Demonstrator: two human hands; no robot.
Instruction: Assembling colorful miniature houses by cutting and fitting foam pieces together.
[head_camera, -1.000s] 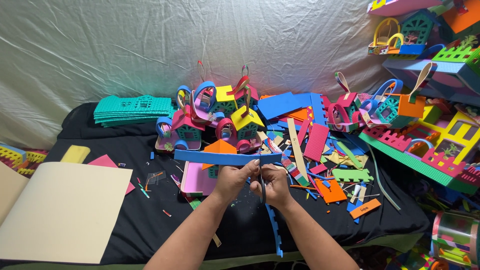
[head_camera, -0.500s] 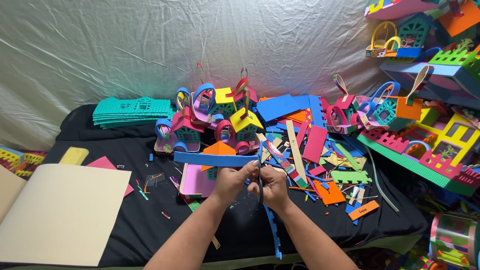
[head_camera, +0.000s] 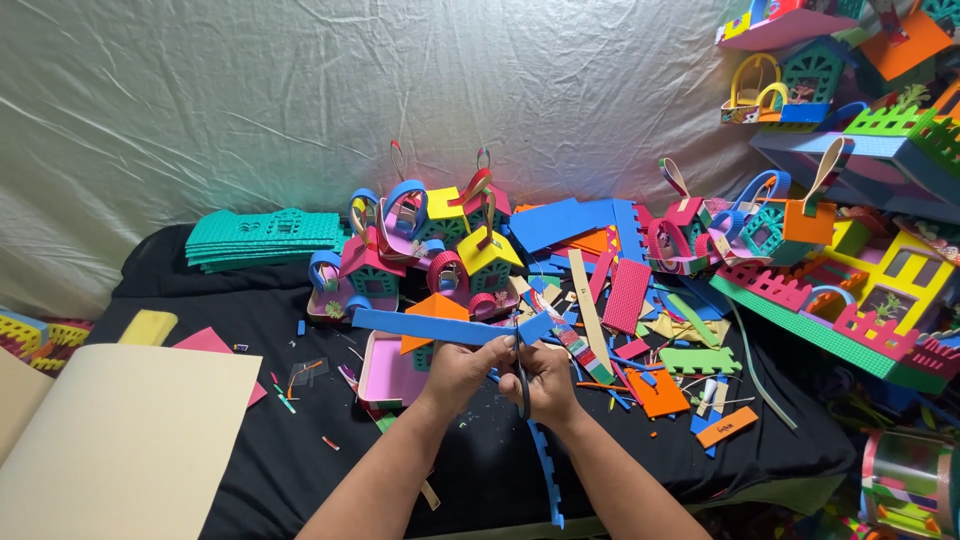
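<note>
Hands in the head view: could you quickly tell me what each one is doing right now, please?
Left hand: closed, holding the blue foam strip.
Right hand: closed on the scissors, which are at the strip's edge.

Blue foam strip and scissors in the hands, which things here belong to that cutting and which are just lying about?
In use:
blue foam strip
scissors
left hand
right hand

Lying about:
foam houses
teal sheet stack
beige sheet
orange scraps
</note>
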